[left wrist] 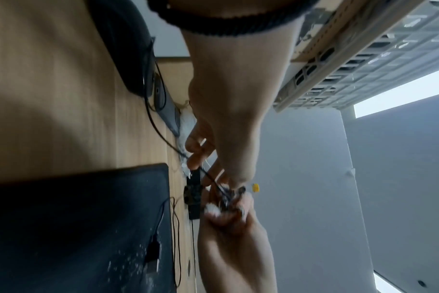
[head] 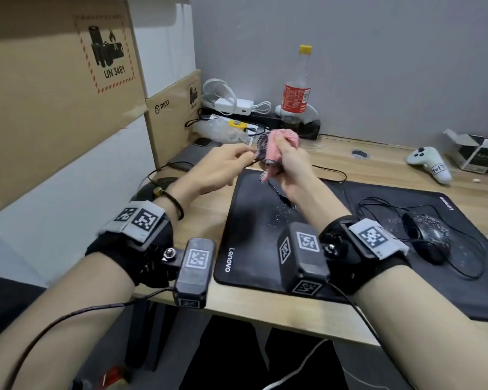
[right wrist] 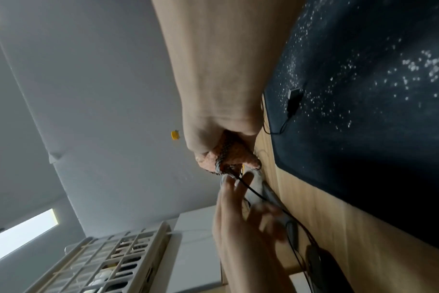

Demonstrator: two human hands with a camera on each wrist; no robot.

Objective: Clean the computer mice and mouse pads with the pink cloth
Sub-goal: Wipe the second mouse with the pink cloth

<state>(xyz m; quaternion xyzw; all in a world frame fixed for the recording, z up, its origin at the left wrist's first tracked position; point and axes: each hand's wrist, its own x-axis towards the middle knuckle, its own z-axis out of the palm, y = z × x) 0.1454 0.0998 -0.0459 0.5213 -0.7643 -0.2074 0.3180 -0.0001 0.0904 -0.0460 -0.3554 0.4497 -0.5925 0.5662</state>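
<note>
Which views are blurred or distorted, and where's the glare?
Head view: sharp, wide-angle bending at the cardboard boxes. Left wrist view: motion blur on the left hand and cable. Right wrist view: fingers smeared, pink cloth soft; bright ceiling panel blown out.

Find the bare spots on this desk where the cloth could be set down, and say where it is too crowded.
Free: bare desk between the cable hole and white controller; the near-left part of the left mouse pad by its logo. Crowded: the back-left corner around the bottle and chargers; the right pad under the dusty mouse and its cable.
</note>
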